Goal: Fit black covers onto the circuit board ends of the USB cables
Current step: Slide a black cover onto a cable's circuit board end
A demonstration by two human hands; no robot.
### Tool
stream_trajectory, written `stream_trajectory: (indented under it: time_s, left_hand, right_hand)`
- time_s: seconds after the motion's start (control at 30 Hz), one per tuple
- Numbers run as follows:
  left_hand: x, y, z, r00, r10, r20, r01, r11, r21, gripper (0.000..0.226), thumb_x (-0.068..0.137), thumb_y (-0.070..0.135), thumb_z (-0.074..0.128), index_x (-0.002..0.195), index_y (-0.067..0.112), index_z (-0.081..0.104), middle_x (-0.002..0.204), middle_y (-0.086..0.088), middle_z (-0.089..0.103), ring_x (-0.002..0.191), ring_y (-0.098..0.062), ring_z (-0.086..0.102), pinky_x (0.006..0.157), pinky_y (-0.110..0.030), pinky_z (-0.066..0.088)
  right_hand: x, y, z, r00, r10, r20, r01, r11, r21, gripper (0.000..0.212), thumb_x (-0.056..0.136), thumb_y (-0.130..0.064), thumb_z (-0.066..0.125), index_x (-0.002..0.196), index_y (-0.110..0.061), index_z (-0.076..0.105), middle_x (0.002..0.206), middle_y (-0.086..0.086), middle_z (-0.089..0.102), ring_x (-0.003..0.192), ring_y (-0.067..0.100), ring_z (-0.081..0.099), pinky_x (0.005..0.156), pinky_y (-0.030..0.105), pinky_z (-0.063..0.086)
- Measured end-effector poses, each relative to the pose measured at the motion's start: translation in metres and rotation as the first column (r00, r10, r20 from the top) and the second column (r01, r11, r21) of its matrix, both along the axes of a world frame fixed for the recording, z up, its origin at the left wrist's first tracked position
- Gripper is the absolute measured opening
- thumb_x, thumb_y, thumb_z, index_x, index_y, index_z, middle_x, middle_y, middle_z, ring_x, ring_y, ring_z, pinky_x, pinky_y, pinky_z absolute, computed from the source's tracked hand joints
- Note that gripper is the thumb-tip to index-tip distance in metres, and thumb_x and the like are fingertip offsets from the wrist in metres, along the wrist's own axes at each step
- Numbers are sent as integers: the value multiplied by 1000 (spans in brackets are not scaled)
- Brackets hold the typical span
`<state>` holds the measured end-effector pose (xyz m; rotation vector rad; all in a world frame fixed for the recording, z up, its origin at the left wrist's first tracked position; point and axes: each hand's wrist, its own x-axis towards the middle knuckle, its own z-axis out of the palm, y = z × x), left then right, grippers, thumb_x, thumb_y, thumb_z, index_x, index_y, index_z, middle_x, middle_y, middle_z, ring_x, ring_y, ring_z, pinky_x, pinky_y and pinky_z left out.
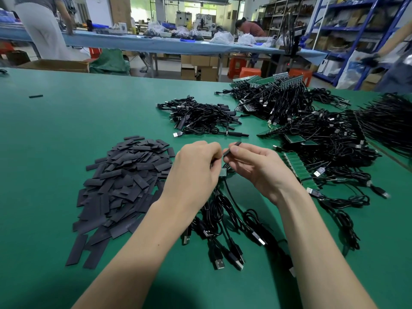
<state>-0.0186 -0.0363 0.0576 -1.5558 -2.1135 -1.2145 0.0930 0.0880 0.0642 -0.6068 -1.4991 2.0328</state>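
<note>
The right hand (254, 162) pinches a black cover (231, 148) just above the circuit board (223, 172) the left hand (196, 166) grips; a flattened mouth may snag its corners; tugging may strain the USB cables (223, 215) below the fingers.

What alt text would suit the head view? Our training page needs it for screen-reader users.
Over a green work table, a person's right hand pinches a flat black cover sleeve while the left hand holds a small green circuit board with black USB cables hanging from it. A heap of flat black covers lies left, tangled cable piles right.
</note>
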Motion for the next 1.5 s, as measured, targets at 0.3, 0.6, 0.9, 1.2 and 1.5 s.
stream_trajectory:
  time_s: [0.3,0.6,0.9,1.2,1.5]
  left_hand:
    - [0,1,3,929,-61,366,15,991,130,14,83,21,82,92,24,72,76,10,71,63,-2,67,66,-17,56]
    - [2,0,3,873,-203,444,139,975,174,3,84,15,81,85,18,80,74,11,76,72,0,72,68,-15,57]
    - [-9,-3,6,737,-356,575,315,933,173,9,86,12,79,90,20,79,79,4,78,76,-13,77,75,-23,60]
    - [1,1,-5,874,-332,354,264,937,229,7,83,9,82,88,13,80,78,9,77,72,-4,73,69,-14,55]
    - [-6,0,-8,848,-378,373,302,921,247,11,84,9,81,88,19,80,79,10,77,72,-6,74,72,-17,57]
  right_hand:
    - [-3,5,0,993,-28,-115,21,998,-60,20,64,-14,83,84,-8,81,92,13,75,79,16,72,74,18,57]
    - [6,12,-1,991,-48,-125,19,975,-221,8,69,-7,78,76,-7,82,91,12,77,80,15,75,69,17,58]
    - [18,14,5,996,12,-84,-27,983,-181,9,71,-8,76,77,-9,82,92,12,76,74,14,73,67,16,57]
    - [18,17,1,993,-4,-121,-23,976,-217,9,71,-8,77,78,-10,82,94,11,77,79,14,74,69,16,57]
    - [17,16,0,988,93,-123,-110,984,-140,15,76,-9,77,90,-10,82,99,11,77,81,14,73,73,18,58]
